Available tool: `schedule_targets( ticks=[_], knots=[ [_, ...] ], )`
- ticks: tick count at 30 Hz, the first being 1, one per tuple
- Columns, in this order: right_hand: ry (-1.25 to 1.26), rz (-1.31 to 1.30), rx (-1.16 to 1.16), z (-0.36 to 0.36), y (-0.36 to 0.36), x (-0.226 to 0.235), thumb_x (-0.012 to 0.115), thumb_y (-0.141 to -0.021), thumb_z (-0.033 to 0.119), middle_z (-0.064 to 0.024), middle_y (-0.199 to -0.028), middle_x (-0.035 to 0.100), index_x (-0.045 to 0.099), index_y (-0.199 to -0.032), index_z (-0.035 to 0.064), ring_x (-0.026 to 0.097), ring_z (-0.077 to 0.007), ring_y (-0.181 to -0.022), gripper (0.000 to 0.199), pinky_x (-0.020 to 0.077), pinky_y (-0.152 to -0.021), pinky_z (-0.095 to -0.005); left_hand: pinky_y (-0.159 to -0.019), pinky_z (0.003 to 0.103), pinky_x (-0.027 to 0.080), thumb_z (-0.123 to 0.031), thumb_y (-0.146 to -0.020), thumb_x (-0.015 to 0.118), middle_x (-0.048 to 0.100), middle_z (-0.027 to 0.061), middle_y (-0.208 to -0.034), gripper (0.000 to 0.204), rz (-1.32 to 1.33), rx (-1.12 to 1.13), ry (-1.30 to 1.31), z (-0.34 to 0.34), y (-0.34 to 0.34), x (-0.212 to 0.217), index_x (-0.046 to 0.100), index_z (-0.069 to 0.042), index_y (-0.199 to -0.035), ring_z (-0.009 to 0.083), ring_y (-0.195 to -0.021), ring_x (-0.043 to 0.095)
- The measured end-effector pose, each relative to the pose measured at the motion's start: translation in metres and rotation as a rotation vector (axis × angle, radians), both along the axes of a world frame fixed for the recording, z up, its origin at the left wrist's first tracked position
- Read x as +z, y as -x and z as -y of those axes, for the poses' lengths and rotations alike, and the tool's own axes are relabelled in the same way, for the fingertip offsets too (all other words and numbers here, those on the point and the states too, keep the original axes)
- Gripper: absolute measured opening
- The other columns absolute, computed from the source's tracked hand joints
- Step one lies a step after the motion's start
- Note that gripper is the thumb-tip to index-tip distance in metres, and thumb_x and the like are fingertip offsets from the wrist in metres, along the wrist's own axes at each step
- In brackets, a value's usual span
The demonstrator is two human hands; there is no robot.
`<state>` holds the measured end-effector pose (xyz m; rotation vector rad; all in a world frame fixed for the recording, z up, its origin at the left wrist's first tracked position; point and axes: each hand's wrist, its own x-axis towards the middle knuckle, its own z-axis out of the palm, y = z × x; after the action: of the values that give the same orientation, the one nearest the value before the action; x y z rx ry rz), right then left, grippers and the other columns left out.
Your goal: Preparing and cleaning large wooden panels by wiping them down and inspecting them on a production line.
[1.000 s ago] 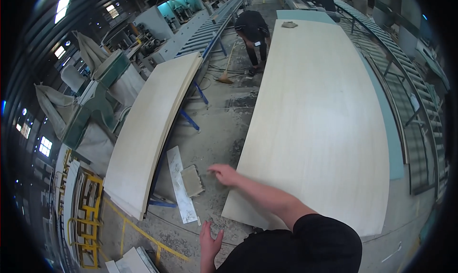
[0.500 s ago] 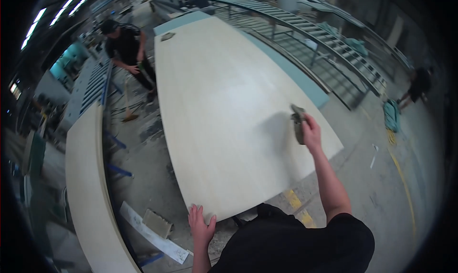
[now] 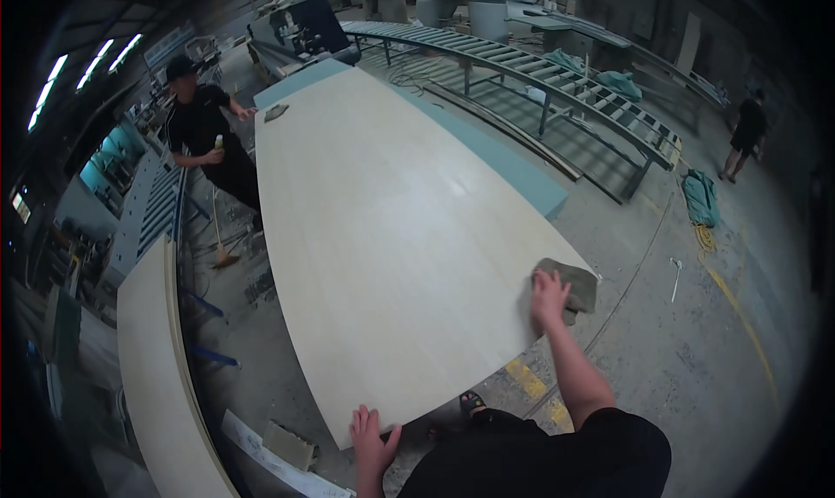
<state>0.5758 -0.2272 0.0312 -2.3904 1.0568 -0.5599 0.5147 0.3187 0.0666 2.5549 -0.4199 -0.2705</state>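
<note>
Landmark: the large, flat, pale wood-coloured panel (image 3: 400, 246). It lies face up in front of the person. Its long axis runs away from the body and leans left with distance; the short near edge slants, left corner closest to the person, right corner farther off. A pale blue-green sheet (image 3: 526, 187) shows from under the panel along its right side and past its far end.

Right hand (image 3: 550, 300): at the panel's near right corner, on a crumpled grey-green cloth (image 3: 581, 282). Cloth covers that corner, a lower fold reaching past the near edge; too crumpled to assign a long axis. Right grip: fingers and thumb bear on the cloth; cannot tell whether they pinch it.

Left hand (image 3: 372, 441): at the panel's near left corner, fingers over the edge and pointing toward the far end. Left grip: wide, thumb well apart from the fingers.

Second, smaller grey-green cloth (image 3: 276, 113): on the panel's far left corner. A co-worker in dark clothing (image 3: 207, 137) stands beside the panel's far left side, one hand near that corner, the other around a small bottle (image 3: 218, 142).

Left of the panel, apart from it: long pale wood-coloured boards (image 3: 150, 350), stacked. Right of the panel: a grey-green metal roller conveyor (image 3: 513, 63).
</note>
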Motion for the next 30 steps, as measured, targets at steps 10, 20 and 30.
schedule_targets(
  ticks=[10,20,30],
  knots=[
    [-0.137,0.169,1.17,-0.16,-0.119,0.014,0.066,-0.1,0.024,-0.0159,-0.149,0.064,0.065,-0.139,0.0076,0.057,-0.035,-0.143,0.042,0.0353,-0.126,-0.06,-0.121,0.061,0.038,-0.039,-0.102,0.074,0.053,0.0386,-0.15,0.074,0.01,0.157,-0.132,0.072,0.045,0.01,0.049,0.006,-0.155,0.0559,-0.142,0.048],
    [-0.221,0.242,1.389,-0.199,-0.021,0.013,0.076,-0.094,0.023,-0.0172,-0.168,0.043,0.058,-0.148,0.0063,0.048,-0.038,-0.15,0.059,0.0403,-0.125,-0.0535,-0.11,0.06,0.046,-0.044,-0.091,0.081,0.058,0.0372,-0.142,0.073,0.095,0.139,-0.09,0.07,0.065,0.011,0.059,0.006,-0.138,0.0571,-0.136,0.052],
    [0.272,0.104,0.57,-0.083,0.056,0.018,0.073,-0.09,0.022,-0.0153,-0.151,0.06,0.071,-0.124,0.008,0.048,-0.0339,-0.149,0.037,0.0371,-0.118,-0.0556,-0.112,0.054,0.048,-0.05,-0.094,0.076,0.062,0.0305,-0.142,0.074,0.021,0.115,0.066,0.025,0.12,0.02,0.059,0.003,-0.143,0.0476,-0.133,0.059]
  ],
)
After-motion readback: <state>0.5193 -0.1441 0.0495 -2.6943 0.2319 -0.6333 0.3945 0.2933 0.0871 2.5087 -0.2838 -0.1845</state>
